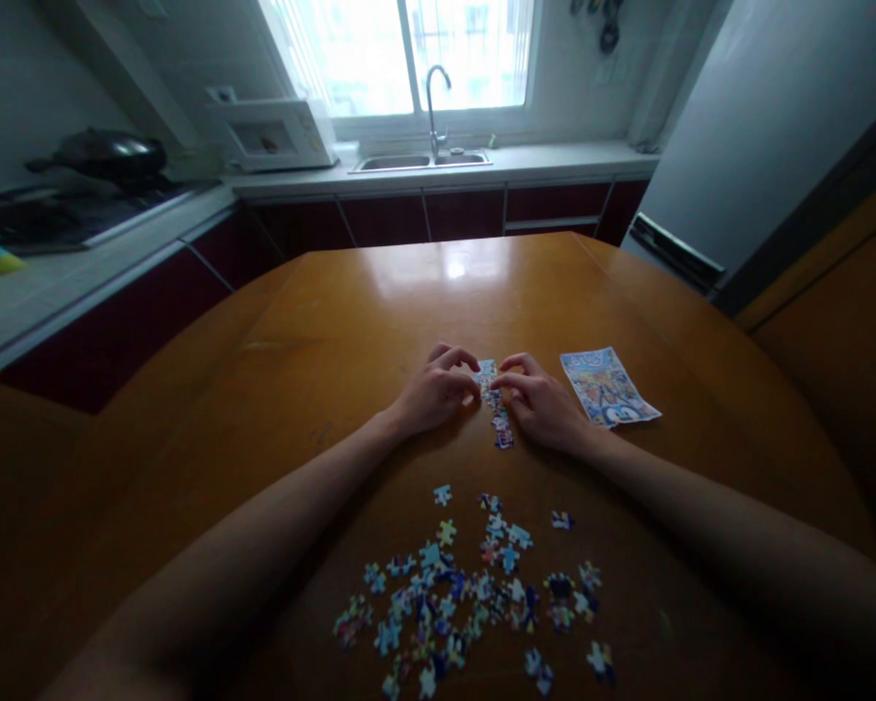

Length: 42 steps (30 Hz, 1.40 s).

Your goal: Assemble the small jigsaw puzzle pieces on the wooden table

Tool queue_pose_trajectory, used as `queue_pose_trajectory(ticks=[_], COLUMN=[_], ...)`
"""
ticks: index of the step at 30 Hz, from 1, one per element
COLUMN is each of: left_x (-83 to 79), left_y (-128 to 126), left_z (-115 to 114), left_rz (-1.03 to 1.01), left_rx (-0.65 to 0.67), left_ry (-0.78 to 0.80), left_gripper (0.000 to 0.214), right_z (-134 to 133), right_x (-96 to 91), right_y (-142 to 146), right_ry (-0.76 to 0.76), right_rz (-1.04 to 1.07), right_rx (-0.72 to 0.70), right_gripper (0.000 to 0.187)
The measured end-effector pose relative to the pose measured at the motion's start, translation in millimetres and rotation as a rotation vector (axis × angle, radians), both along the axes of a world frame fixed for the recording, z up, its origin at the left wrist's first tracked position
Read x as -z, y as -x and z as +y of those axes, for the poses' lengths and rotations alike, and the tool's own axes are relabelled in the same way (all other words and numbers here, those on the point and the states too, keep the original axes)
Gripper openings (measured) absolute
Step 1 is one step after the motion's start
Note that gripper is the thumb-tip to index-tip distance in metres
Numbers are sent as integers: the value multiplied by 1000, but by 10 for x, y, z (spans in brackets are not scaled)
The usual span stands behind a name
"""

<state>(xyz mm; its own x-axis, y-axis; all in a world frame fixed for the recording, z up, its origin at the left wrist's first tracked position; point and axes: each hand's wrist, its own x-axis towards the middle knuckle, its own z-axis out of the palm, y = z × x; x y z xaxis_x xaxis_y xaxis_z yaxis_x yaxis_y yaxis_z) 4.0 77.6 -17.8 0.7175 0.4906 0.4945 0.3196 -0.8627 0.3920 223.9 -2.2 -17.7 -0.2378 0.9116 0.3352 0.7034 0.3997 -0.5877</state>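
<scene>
On the brown wooden table (321, 341) a short strip of joined puzzle pieces (496, 404) lies between my hands. My left hand (434, 389) rests to its left with fingers curled, fingertips pressing on the strip's top end. My right hand (544, 399) sits to its right, thumb and forefinger pinched against the same top pieces. Several loose puzzle pieces (474, 589) are scattered on the table nearer to me, between my forearms.
A colourful printed picture sheet (607, 387) lies just right of my right hand. Behind the table run a counter with a sink and tap (427, 156), a microwave (273, 134) and a stove with a pan (109, 156). A fridge (759, 127) stands at right.
</scene>
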Motion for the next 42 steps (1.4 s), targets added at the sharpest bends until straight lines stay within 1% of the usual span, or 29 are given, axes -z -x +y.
queue_pose_trajectory(ticks=[2,5,12,16,20,25,28,30,32,35,37,38,40,42], left_x=[3,8,-34,-18,-3,-37,-47,-41,-32,-26,-26,-25,-19,-7], left_y=[-5,-10,-6,-3,-6,-15,-12,-6,-1,1,-1,-3,-7,-12], left_z=[2,6,-18,-6,4,-16,-17,-9,-1,3,2,3,10,23], left_rz=[1,-2,30,23,29,37,25,2,-27,-50,-58,-63,-71,-81], left_rx=[0,1,38,54,49,52,65,70,63,37,31,31,30,32], left_ry=[-2,-8,-10,-18,-26,-26,-27,-34,-41,-42,-43,-44,-42,-44], left_gripper=[33,33,36,36,34,39,41,41,37,32,30,30,29,29], right_z=[-15,-21,-11,-10,-7,0,16,21,-8,-174,-374,-493,-746,-998], right_x=[0,9,29,38,50,55,54,12,-105,-418,-631,-707,-764,-699], right_y=[4,7,5,11,25,32,12,-8,-25,-38,-57,-78,-149,-253], right_ry=[-6,-29,-84,-119,-137,-181,-206,-239,-258,-204,-129,-106,-66,-3], right_rz=[-65,-117,-181,-173,-125,48,130,172,196,173,118,81,24,-10], right_rx=[-31,-58,-87,-100,-96,-60,-69,-78,-79,-125,-200,-245,-321,-352], right_gripper=[37,37,41,40,36,33,30,28,24,16,18,18,18,18])
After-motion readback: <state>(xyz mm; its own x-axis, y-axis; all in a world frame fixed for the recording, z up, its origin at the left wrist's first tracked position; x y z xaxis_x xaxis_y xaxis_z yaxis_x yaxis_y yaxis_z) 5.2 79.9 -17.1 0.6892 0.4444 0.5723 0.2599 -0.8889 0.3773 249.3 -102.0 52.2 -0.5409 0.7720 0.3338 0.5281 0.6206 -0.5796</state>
